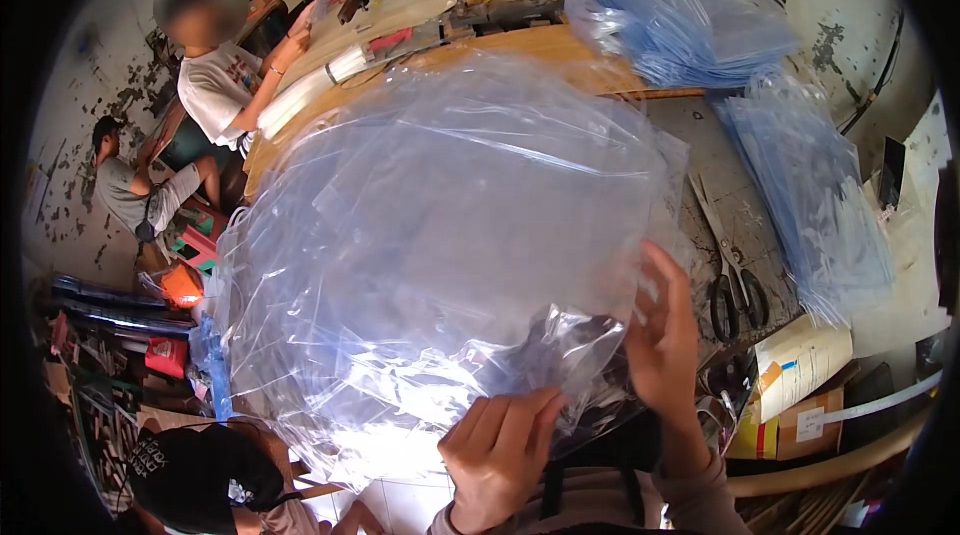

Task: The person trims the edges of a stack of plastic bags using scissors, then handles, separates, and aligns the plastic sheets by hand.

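A large heap of clear plastic sheets [480,205] spreads across the table in front of me. My left hand [500,450] is closed at the heap's near edge, its thumb and fingers pinching a crumpled, shiny corner of plastic sheet [575,340]. At the heap's right edge is my right hand [665,340], fingers apart and loosely curled, the tips beside or touching the plastic. Scissors with black handles [732,275] lie on the table just right of that hand, blades pointing away.
Stacks of bluish plastic pieces [690,25] and more hanging plastic [815,195] stand at the right. One person [215,85] works at the table's far left; another sits behind. A person in a black cap [205,480] is at lower left. Cardboard boxes [810,425] sit lower right.
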### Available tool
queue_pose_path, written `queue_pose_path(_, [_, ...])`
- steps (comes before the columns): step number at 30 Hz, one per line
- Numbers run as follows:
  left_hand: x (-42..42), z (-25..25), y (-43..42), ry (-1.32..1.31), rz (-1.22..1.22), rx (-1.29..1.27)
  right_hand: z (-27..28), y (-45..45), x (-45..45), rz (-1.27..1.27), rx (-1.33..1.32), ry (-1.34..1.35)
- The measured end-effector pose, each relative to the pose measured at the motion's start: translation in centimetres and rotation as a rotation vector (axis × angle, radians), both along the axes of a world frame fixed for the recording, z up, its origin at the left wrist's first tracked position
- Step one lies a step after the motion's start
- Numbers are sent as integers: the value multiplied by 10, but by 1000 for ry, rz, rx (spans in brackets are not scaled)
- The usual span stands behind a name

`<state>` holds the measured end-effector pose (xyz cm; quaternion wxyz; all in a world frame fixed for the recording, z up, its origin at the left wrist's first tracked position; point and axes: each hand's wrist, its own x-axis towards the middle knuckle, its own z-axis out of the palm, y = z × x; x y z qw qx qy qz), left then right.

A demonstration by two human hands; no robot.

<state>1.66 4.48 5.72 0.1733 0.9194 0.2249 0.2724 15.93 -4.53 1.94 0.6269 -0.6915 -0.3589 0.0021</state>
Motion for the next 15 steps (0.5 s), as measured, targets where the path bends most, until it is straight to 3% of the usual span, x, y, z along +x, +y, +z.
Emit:
queue_pose_path(2, [15,-1,-3,-210,-49,-216,7,2,-22,164,200,459])
queue_pose_path(4, [23,-3,0,-226,-109,-322,5,2,-25,156,172,493])
queue_pose_path(6, [27,0,-1,-179,-170,-527,-1,1,-20,142,114,362])
queue_pose_path(7, [25,2,1,-180,-169,-526,1,-1,-18,143,114,361])
queue_pose_path(9, [15,8,3,71,-257,-527,6,-3,-14,139,74,443])
queue_pose_path(12, [8,8,-2,139,-271,-469,5,-3,-10,218,176,620])
queue_pose_path(15, [15,12,-16,-71,-227,-510,7,3,-13,97,211,590])
